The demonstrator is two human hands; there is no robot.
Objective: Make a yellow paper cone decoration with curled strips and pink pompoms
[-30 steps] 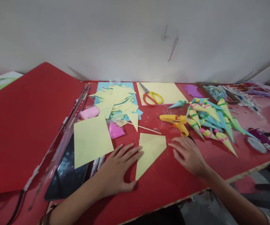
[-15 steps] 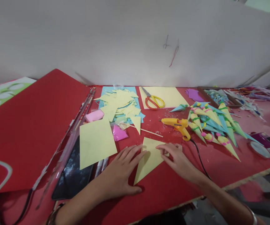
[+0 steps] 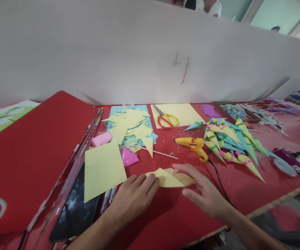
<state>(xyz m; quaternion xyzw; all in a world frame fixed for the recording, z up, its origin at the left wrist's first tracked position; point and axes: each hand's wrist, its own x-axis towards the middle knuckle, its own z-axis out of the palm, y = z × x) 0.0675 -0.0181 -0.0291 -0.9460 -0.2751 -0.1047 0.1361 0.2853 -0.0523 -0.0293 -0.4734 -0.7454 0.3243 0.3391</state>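
A pale yellow sheet of paper (image 3: 172, 178), curled and partly rolled over on itself, lies across the red table in front of me. My left hand (image 3: 139, 192) is closed on its left end with the fingers bent over it; the thumb is hidden. At the right end my right hand (image 3: 200, 189) has its fingers stretched and the thumb apart, the fingertips beside or touching the paper's upper edge. A flat yellow square of paper (image 3: 104, 170) lies left of my left hand. Beyond my right hand rests a yellow hot glue gun (image 3: 191, 143).
Yellow paper scraps (image 3: 131, 123) lie at the back, beside scissors (image 3: 165, 117). Decorated paper cones (image 3: 228, 135) are heaped on the right. A pink packet (image 3: 129, 157), a thin stick (image 3: 163, 152) and a dark tablet-like slab (image 3: 74, 208) lie nearby. The glue gun's cord (image 3: 219, 182) runs behind my right hand.
The paper has gone from a flat triangular shape to a curled roll. My left fingers have bent onto its end, and my right hand has opened wider. The camera view has tilted upward.
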